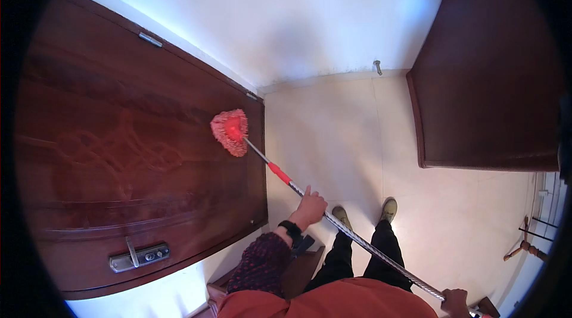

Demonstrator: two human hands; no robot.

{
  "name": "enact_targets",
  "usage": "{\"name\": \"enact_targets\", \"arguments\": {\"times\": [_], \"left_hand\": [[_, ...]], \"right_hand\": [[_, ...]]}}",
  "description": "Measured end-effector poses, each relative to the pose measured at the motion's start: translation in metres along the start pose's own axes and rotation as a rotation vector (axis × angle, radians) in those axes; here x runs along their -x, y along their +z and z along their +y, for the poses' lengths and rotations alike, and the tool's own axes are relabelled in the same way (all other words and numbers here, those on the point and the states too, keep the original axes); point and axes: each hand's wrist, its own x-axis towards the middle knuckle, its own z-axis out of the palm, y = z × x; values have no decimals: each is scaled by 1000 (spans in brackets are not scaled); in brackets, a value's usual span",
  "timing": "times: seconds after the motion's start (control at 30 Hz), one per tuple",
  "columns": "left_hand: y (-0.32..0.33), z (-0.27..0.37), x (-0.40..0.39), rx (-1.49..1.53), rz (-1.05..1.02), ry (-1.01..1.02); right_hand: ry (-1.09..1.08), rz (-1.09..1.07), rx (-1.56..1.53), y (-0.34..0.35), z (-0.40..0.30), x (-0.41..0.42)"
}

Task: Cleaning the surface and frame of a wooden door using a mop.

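Observation:
A long metal mop pole [373, 250] with a spiral pattern runs diagonally across my front. My left hand [311, 207] grips it partway along, below its red plastic collar [279, 173]. Near the pole's other end, at the lower right, my right hand [454, 302] is closed around it. The pink microfibre mop head [230, 132], roughly triangular, lies against the lower part of a dark brown wooden door [111, 211]. This door has a carved pattern, hinges and a metal lever handle [133, 252] on a lock plate.
A white wall [313, 18] rises ahead, with a small metal door stop [377, 68] near its base. Another dark brown panel, perhaps a door [487, 85], stands at the right. Pale floor tiles [326, 139] lie underfoot. A wooden stand [529, 248] is at the far right.

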Motion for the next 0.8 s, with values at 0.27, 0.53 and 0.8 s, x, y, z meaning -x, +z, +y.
{"name": "enact_targets", "arguments": {"times": [0.27, 0.53, 0.8], "left_hand": [[-155, 37, 73, 81, 217, -55], [-158, -37, 3, 72, 521, -40], [-59, -164, -106, 68, 111, -105]], "right_hand": [[97, 243, 10, 16, 77, -60], [44, 30, -33, -57, 33, -105], [98, -53, -205, -147, -116, -74]]}}
